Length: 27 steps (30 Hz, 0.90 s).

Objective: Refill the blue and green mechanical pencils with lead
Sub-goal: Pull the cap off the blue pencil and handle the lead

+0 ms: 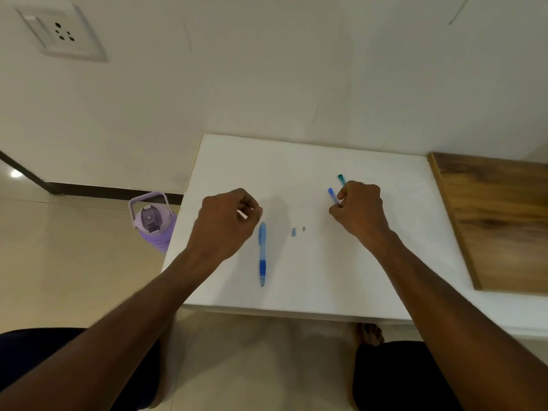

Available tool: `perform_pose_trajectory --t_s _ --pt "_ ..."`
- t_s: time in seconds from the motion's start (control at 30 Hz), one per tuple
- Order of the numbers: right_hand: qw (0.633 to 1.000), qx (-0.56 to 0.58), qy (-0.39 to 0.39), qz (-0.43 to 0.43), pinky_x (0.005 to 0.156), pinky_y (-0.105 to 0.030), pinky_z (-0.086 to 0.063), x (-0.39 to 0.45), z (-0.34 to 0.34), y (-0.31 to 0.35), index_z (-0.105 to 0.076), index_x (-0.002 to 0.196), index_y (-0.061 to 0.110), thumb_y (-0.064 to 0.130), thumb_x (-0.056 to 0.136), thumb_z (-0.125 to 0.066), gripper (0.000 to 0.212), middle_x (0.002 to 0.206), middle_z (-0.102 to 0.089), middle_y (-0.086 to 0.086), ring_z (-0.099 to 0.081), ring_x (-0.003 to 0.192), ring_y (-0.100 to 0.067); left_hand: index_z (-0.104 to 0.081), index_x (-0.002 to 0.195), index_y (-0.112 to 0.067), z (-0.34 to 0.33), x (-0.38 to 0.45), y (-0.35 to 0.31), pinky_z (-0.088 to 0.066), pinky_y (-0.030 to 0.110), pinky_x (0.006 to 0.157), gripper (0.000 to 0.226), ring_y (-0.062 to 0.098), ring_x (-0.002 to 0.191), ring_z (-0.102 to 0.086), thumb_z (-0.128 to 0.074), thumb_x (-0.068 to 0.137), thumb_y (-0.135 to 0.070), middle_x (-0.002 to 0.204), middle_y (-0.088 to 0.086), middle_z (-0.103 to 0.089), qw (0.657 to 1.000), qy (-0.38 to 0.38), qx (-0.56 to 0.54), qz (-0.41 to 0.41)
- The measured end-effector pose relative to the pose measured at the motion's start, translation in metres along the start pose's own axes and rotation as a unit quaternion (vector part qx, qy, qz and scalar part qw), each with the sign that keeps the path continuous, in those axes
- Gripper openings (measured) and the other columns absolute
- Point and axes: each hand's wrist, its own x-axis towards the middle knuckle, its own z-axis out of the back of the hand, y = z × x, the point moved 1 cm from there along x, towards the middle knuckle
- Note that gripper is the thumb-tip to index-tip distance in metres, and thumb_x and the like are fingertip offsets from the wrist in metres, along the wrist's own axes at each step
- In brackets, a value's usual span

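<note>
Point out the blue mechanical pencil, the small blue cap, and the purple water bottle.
blue mechanical pencil (262, 253): head view, mid barrel above the grip.
small blue cap (293, 231): head view, its middle.
purple water bottle (152, 222): head view, on its lid.

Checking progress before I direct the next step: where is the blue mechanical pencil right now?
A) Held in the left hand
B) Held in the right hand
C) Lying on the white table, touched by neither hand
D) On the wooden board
C: the blue mechanical pencil lies flat on the white table, just right of the left hand and well apart from the right hand.
</note>
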Motion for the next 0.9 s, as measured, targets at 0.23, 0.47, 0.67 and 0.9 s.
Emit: perform_pose_trajectory --t_s 0.23,0.47,0.67,0.9 --pt "0.972 0.229 0.055 -0.025 0.072 -0.024 -0.063 -0.064 0.028 0.024 -0.079 0.087 0.023 0.020 0.081 -0.081 0.007 0.072 -0.076 0.007 -0.074 0.069 -0.011 -0.080 0.109 -0.029 -0.005 -0.003 -0.027 -0.061 0.018 0.065 0.016 0.003 0.084 -0.073 -0.074 0.097 -0.038 0.091 -0.017 -0.076 0.983 0.091 -0.160 -0.011" --pt "0.967 0.238 0.092 0.024 0.065 -0.010 -0.054 -0.105 0.022 0.040 -0.077 0.093 0.027 0.028 0.088 -0.081 0.007 0.077 -0.074 0.014 -0.071 0.074 -0.003 -0.081 0.102 -0.029 -0.009 -0.005 -0.034 -0.059 0.018 0.055 0.013 0.005 0.075 -0.075 -0.079 0.092 -0.038 0.089 -0.014 -0.078 0.964 0.150 -0.219 0.027" --pt "0.961 0.246 0.108 0.067 0.059 0.000 -0.046 -0.087 0.016 0.044 -0.072 0.094 0.033 0.042 0.090 -0.079 0.012 0.078 -0.069 0.021 -0.067 0.077 0.009 -0.082 0.099 -0.028 -0.011 -0.003 -0.032 -0.059 0.018 0.057 0.014 0.005 0.076 -0.076 -0.081 0.089 -0.038 0.082 -0.017 -0.078 0.959 0.148 -0.234 0.058" --pt "0.955 0.230 0.161 0.100 0.057 -0.002 -0.049 -0.062 0.022 0.042 -0.071 0.086 0.040 0.041 0.089 -0.081 0.010 0.080 -0.072 0.022 -0.068 0.078 0.010 -0.083 0.096 -0.032 -0.004 0.003 -0.033 -0.058 0.016 0.056 0.011 0.002 0.081 -0.075 -0.081 0.088 -0.039 0.082 -0.016 -0.080 0.961 0.136 -0.234 0.055"
